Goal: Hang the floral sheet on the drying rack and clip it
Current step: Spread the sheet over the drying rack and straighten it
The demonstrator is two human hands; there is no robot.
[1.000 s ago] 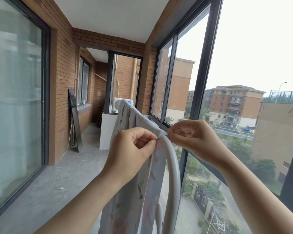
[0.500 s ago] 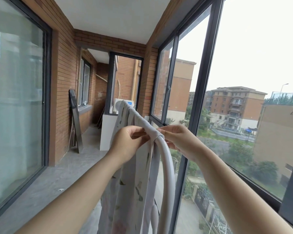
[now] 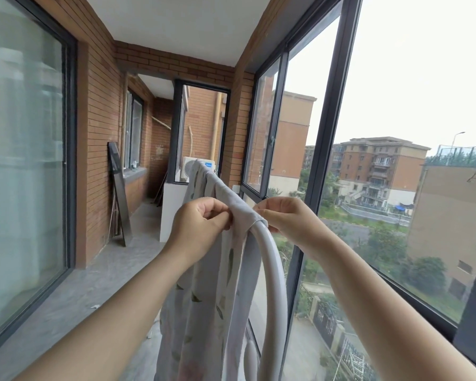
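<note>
The floral sheet (image 3: 201, 303) lies draped over the top bar of the white drying rack (image 3: 276, 270); pale grey cloth, muted green leaves, faint pink blotches, hanging in long soft folds. Left hand (image 3: 201, 229) pinches a fold at the bar, fingers (image 3: 216, 209) curled against the thumb; right hand (image 3: 289, 221) pinches the hem where the tube bends downward.

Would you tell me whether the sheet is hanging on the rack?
Hanging: the sheet drapes over the rack rail, left hand and right hand pinching it.
</note>
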